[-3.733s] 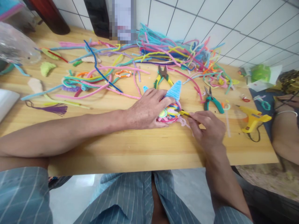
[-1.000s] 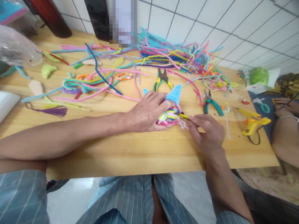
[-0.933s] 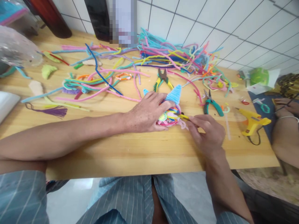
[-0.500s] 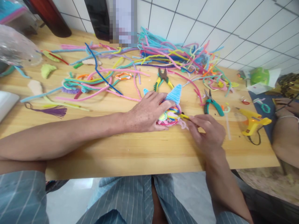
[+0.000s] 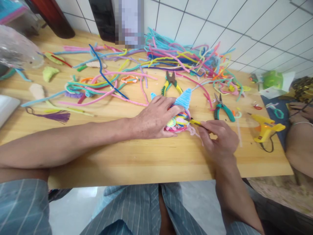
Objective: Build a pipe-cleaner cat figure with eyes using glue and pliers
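Observation:
A colourful pipe-cleaner piece (image 5: 180, 120) with a light-blue pointed ear (image 5: 184, 99) lies on the wooden table (image 5: 117, 163). My left hand (image 5: 157, 117) is wrapped over its left side and covers much of it. My right hand (image 5: 218, 135) pinches a thin yellow tool with a dark tip (image 5: 196, 123), which touches the piece's right edge. A pale pink curled strand sticks out below that tip. Just behind the piece lie yellow-and-black pliers (image 5: 171, 83). Green-handled pliers (image 5: 223, 111) rest behind my right hand.
Pipe cleaners (image 5: 171, 55) are heaped at the back and spread leftward. A yellow glue gun (image 5: 266, 127) lies at the right. Beyond it is another person's arm (image 5: 299, 140). A purple tassel (image 5: 57, 116) and a white object (image 5: 7, 109) are at the left.
My right hand has shifted slightly to the right with the yellow tool. My left hand stays on the piece, almost unmoved.

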### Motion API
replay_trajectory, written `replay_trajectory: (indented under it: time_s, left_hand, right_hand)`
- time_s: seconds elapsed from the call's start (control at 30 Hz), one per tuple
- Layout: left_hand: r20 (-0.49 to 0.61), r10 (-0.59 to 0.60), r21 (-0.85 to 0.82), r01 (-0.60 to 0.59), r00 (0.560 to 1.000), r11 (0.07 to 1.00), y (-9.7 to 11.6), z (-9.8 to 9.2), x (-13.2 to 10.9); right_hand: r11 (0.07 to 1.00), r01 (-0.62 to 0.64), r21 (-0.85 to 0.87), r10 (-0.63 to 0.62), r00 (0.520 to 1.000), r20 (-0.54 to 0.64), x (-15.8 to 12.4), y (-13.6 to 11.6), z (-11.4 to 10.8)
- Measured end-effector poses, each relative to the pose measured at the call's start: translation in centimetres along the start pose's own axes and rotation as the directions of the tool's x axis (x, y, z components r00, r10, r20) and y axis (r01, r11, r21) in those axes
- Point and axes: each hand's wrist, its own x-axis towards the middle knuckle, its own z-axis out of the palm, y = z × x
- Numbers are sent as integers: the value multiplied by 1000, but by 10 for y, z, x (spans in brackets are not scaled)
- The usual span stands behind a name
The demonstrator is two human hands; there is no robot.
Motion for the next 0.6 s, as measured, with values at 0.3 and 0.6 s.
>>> replay_trajectory:
  time_s: [0.3,0.6]
  left_hand:
    - [0,-1,-15,1,1000,1000,1,0,0]
    - [-1,-6,-16,6,1000,1000,1,0,0]
  right_hand:
    - [999,48,27,-47,999,-2,5,-1,1]
    - [999,-22,45,22,1000,5,1,-1,0]
